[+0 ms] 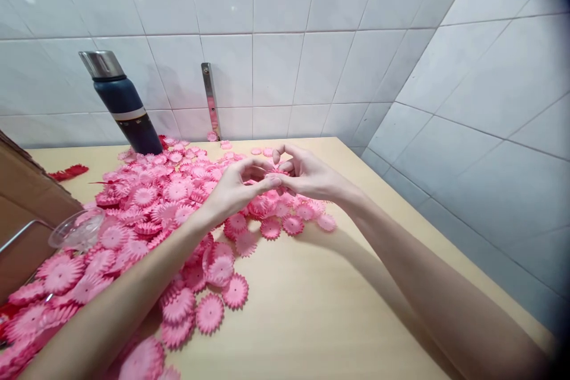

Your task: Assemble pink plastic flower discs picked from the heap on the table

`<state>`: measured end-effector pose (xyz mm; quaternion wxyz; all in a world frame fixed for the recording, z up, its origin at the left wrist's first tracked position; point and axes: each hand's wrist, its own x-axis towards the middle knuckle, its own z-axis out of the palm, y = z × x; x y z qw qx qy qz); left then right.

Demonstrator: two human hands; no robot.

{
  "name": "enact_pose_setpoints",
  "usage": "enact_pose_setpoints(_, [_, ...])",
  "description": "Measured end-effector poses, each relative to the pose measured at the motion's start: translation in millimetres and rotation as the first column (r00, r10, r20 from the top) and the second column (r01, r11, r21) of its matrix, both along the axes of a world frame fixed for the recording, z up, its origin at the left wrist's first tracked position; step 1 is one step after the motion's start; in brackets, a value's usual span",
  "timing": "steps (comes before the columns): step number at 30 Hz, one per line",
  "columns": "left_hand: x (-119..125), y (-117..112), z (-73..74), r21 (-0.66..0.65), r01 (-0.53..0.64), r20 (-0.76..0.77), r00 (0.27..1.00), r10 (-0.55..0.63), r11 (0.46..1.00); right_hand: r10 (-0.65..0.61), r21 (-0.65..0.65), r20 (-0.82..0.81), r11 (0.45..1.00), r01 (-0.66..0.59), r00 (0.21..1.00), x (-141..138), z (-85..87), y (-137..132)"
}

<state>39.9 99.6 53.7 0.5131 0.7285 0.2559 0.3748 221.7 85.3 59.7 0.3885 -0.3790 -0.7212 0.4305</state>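
Observation:
My left hand (238, 187) and my right hand (307, 175) meet above the far part of a wooden table (320, 303), fingertips pinched together. Something small sits between the fingertips, and I cannot make out what it is. Under and around both hands lies a big heap of pink paper flowers (164, 202) with fringed petals. A few loose ones (209, 312) lie nearer to me along my left forearm.
A dark blue flask (124, 107) with a steel cap stands at the back left. A clear plastic cup (75, 231) lies on its side at the left, next to a brown cardboard box (27, 202). White tiled walls close the back and right.

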Motion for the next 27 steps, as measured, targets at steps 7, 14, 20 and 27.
enact_pose_setpoints(7, [-3,-2,1.3,-0.09,-0.013,0.037,0.999,0.016,0.996,-0.087,-0.006,0.026,0.996,0.087,0.996,-5,4.1,-2])
enact_pose_setpoints(14, [-3,-4,5.2,0.004,-0.186,-0.125,0.975,0.185,0.983,-0.338,0.047,0.044,0.941,0.336,0.94,9,13.3,-1])
enact_pose_setpoints(20, [-4,-3,10.8,0.24,-0.255,-0.29,0.902,0.32,0.937,-0.543,0.149,0.018,0.832,0.535,0.84,24,1.8,15])
enact_pose_setpoints(27, [-15,12,2.9,0.303,-0.324,-0.416,0.801,0.43,0.896,-0.449,0.068,0.16,0.894,0.444,0.879,40,-3.6,20])
